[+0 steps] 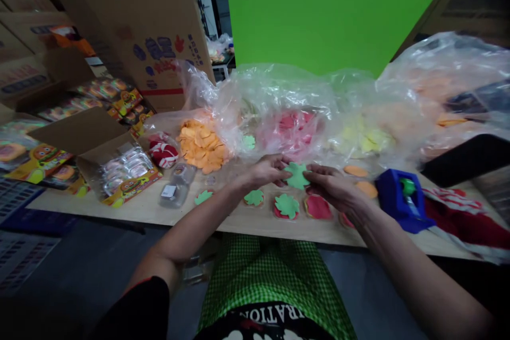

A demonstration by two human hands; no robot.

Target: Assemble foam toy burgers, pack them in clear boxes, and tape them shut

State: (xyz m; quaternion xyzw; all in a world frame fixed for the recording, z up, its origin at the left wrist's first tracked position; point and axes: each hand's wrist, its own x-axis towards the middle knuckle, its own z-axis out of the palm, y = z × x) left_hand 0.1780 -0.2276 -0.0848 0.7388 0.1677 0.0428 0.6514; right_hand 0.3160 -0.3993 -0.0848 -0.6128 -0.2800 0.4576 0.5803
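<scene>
Head view — left hand (266, 170) and right hand (331, 187) pinch one green leaf cutout (297, 176) over the table (223, 218) — best peeled gently, edges unbent.

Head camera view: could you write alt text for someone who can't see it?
Two bare hands, left hand and right hand, hold a green leaf-shaped foam piece between them above a wooden table. Red and green foam pieces lie below, clear plastic bags of coloured shapes behind, and a blue tape dispenser to the right.
</scene>
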